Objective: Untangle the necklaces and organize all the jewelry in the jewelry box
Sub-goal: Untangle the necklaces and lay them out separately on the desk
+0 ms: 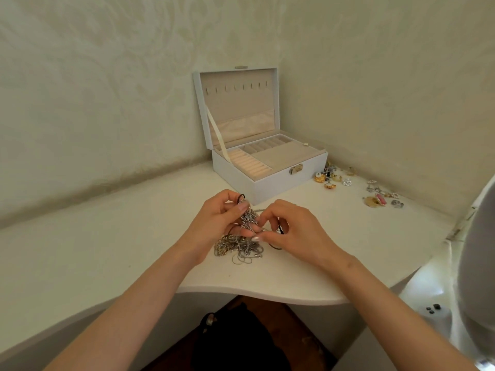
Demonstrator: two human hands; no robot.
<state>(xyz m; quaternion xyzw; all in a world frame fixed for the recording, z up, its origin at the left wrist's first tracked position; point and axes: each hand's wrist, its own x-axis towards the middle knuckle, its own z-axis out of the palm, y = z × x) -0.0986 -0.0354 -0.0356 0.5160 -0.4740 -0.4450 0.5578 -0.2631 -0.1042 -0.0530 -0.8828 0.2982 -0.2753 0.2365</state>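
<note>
White table (112, 236) fills the lower half of the frame, set against patterned wallpaper. Box (263, 167), white, is seen at centre, just above the hands, lid raised upright; beige lining, a row of hooks in the lid and ring rolls at the tray's left are noted. Tangle (238, 246) of silver chains lies on the table at centre, part of it lifted between the hands. Left hand (218, 219) is closed on the raised chains, thumb and fingers pinched near a black cord loop. Right hand (290, 231) is pinched on the same bundle from the right. Loose jewelry (356, 186), gold, silver and pink pieces, is scattered at right of the box, well apart from the tangle.
</note>
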